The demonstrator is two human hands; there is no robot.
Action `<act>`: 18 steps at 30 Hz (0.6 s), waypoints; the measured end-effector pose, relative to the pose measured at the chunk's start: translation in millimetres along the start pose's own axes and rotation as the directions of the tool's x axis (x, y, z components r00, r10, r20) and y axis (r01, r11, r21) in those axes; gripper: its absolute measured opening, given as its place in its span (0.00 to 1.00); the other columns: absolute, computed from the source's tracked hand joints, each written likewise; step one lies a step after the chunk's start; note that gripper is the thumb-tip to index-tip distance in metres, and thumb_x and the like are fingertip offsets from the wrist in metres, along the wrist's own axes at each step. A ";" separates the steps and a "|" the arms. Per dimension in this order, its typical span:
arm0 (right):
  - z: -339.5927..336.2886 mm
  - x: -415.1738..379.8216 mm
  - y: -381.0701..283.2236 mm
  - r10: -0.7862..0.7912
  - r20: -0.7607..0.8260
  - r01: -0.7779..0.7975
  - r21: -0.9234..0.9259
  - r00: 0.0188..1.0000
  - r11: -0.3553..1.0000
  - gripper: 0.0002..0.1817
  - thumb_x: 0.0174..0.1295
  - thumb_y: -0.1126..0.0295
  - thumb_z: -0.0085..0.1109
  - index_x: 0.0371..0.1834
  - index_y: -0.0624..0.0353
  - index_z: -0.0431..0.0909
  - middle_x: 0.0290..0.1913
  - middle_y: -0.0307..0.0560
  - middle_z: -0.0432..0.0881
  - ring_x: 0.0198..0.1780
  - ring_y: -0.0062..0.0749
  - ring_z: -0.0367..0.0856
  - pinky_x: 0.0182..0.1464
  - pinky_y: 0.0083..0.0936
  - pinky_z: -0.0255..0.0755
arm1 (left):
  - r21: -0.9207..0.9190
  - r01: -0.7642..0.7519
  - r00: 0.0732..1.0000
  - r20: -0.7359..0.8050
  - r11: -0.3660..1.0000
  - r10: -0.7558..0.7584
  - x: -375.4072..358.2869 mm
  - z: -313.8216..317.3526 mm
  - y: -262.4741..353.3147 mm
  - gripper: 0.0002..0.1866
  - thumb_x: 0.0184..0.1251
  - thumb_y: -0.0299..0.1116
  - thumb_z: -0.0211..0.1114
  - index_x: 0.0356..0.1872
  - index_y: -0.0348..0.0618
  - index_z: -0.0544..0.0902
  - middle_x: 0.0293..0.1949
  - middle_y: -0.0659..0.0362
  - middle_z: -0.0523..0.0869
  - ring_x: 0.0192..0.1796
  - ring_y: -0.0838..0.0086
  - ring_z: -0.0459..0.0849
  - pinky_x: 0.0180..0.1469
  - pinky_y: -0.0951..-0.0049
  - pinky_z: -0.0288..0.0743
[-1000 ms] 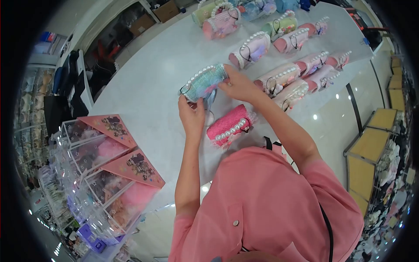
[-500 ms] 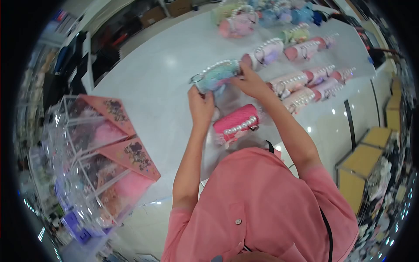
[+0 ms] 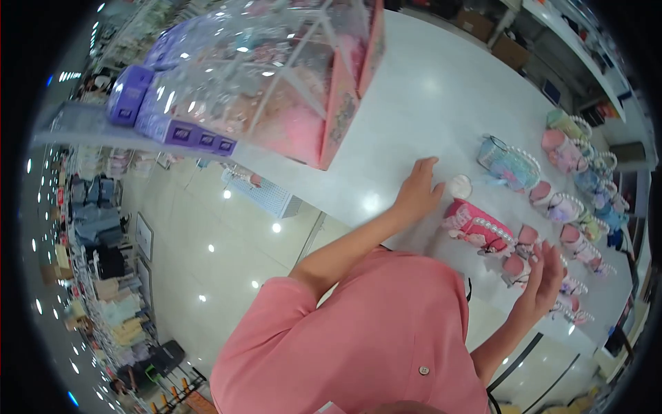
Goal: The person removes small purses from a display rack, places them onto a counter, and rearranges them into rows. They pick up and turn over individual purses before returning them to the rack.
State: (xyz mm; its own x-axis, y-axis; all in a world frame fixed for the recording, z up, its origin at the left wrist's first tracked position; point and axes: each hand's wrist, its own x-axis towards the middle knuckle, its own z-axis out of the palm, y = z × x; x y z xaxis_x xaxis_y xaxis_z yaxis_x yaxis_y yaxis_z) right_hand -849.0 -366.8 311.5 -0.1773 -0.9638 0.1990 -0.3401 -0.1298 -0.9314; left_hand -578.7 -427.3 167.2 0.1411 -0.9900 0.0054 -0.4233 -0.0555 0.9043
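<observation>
Left hand [image 3: 418,191] released, fingers loose and slightly parted above the white table [image 3: 407,96]; right hand [image 3: 543,283] also free of any grasp, fingers raised and a little curled. The turquoise roll [image 3: 509,165] lies on the table ahead of both hands, well apart from either. The hot-pink roll [image 3: 479,226] lies between the hands, the white round piece [image 3: 459,186] just beside the left fingertips. Both rolls roughly cylindrical; the hot-pink one looks textured, with pale frilly trim at one end and a glossy pearl-like string along its side. Turquoise one carries similar beads and a dark loop. Smaller pastel rolls [image 3: 579,241] cluster near and beyond the right hand, ends rosy. That hand partly covers the nearest; contact with them cannot be told. Left of the left hand, clear glossy boxes [image 3: 276,90], cut off at the upper edge, their contents blurred by reflections.
</observation>
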 end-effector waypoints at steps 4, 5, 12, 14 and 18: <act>32.7 -44.7 -37.2 -0.016 0.181 0.005 0.062 0.983 0.998 0.17 0.73 0.78 0.55 0.64 0.68 0.76 0.57 0.56 0.84 0.58 0.40 0.84 0.62 0.33 0.76 | -0.033 0.025 0.995 -0.095 0.999 -0.028 -44.8 -14.2 -9.9 0.30 0.68 0.30 0.67 0.69 0.38 0.67 0.62 0.45 0.74 0.54 0.57 0.84 0.50 0.61 0.81; 44.7 -55.5 -46.7 -0.031 0.247 0.014 0.069 0.969 0.998 0.17 0.71 0.79 0.56 0.61 0.69 0.77 0.55 0.55 0.85 0.56 0.40 0.84 0.60 0.32 0.76 | -0.059 0.024 0.994 -0.108 0.998 -0.030 -55.0 -19.8 -9.4 0.29 0.68 0.29 0.67 0.68 0.38 0.67 0.62 0.45 0.74 0.54 0.57 0.84 0.50 0.61 0.81; 133.5 -110.7 -92.3 -0.126 0.851 0.159 0.051 0.510 0.986 0.18 0.61 0.77 0.61 0.56 0.63 0.81 0.49 0.54 0.87 0.50 0.50 0.86 0.55 0.37 0.78 | -0.103 0.000 0.984 -0.177 0.995 -0.018 -129.6 -80.2 -17.2 0.28 0.69 0.27 0.66 0.68 0.40 0.68 0.63 0.46 0.74 0.53 0.57 0.85 0.49 0.62 0.82; 155.0 -127.6 -95.9 -0.246 0.884 0.284 0.136 0.398 0.949 0.18 0.61 0.75 0.64 0.56 0.62 0.81 0.49 0.55 0.87 0.50 0.53 0.85 0.55 0.39 0.78 | -0.101 -0.009 0.976 -0.217 0.995 -0.013 -151.7 -93.3 -36.9 0.27 0.69 0.27 0.66 0.68 0.41 0.69 0.62 0.47 0.75 0.53 0.57 0.85 0.49 0.62 0.82; 162.5 -169.7 -97.7 -0.243 0.922 0.305 0.148 0.301 0.941 0.17 0.62 0.72 0.66 0.55 0.59 0.82 0.51 0.54 0.87 0.51 0.52 0.86 0.54 0.39 0.79 | -0.024 0.093 0.958 -0.270 0.995 -0.096 -212.3 -130.4 -63.7 0.26 0.68 0.26 0.66 0.66 0.41 0.70 0.61 0.47 0.77 0.53 0.56 0.86 0.51 0.61 0.82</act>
State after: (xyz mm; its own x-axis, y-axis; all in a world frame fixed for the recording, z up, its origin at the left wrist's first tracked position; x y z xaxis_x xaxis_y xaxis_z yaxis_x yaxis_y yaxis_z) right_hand -635.6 -228.3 319.2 0.8808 -0.4734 0.0052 -0.2369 -0.4502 -0.8609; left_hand -465.0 -196.6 164.1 0.4173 -0.9082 0.0335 -0.3868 -0.1441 0.9108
